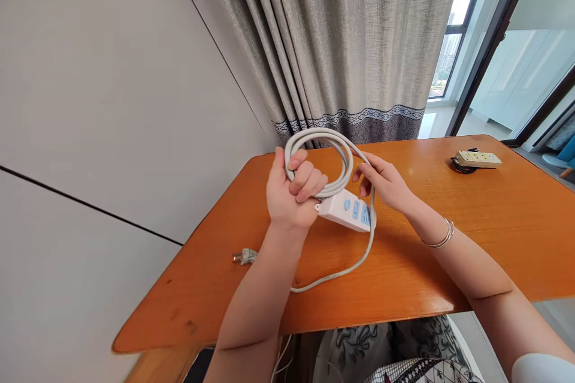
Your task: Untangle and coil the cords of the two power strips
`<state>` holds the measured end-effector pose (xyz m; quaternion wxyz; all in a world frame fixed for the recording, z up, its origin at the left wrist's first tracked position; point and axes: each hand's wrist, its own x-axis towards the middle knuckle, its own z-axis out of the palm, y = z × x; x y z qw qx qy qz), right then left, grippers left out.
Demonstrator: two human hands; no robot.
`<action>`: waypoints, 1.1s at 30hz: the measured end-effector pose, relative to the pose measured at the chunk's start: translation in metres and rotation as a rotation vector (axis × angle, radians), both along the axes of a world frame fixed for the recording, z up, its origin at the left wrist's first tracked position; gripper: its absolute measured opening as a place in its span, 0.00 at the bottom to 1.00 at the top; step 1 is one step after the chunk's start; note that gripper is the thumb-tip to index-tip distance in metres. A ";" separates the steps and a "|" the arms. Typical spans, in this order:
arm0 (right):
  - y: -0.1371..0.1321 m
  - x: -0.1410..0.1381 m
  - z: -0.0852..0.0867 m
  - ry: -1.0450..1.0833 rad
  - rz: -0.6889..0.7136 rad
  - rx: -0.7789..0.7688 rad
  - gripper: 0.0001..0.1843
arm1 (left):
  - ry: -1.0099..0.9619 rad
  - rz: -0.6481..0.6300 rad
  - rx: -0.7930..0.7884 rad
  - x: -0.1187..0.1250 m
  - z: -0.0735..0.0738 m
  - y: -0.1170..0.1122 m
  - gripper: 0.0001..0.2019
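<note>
My left hand is closed round several loops of a grey-white cable, held up above an orange wooden table. A white power strip with blue sockets hangs from the coil just below that hand. My right hand pinches the cable at the right side of the coil, above the strip. From there the loose cable runs down across the table to its plug, which lies near the left edge.
A second, cream power strip with a dark cord lies at the table's far right. A grey curtain hangs behind the table, a white wall stands at left, and a window is at right. Patterned fabric shows below the front edge.
</note>
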<state>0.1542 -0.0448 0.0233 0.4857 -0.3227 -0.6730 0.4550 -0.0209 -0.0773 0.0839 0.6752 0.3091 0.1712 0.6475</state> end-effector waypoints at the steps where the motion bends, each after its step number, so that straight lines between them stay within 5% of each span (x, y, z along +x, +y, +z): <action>1: -0.001 -0.003 -0.001 -0.072 -0.066 0.031 0.28 | -0.022 0.042 -0.007 -0.001 0.001 0.001 0.27; 5: -0.010 -0.010 -0.003 -0.412 -0.203 0.151 0.37 | -0.086 0.194 -0.012 -0.003 0.004 0.003 0.27; 14: -0.020 -0.020 -0.011 -0.862 -0.210 0.222 0.39 | -0.113 0.549 0.063 -0.021 0.012 0.001 0.25; 19: -0.031 -0.028 -0.010 -1.017 -0.175 0.306 0.33 | 0.118 0.609 0.187 -0.024 0.008 0.002 0.24; 27: -0.051 -0.026 0.009 -1.166 -0.162 0.464 0.28 | 0.046 0.673 0.104 -0.015 0.004 0.007 0.24; 33: -0.058 -0.023 0.011 -1.174 -0.163 0.632 0.27 | 0.201 0.661 0.196 -0.008 -0.008 0.008 0.24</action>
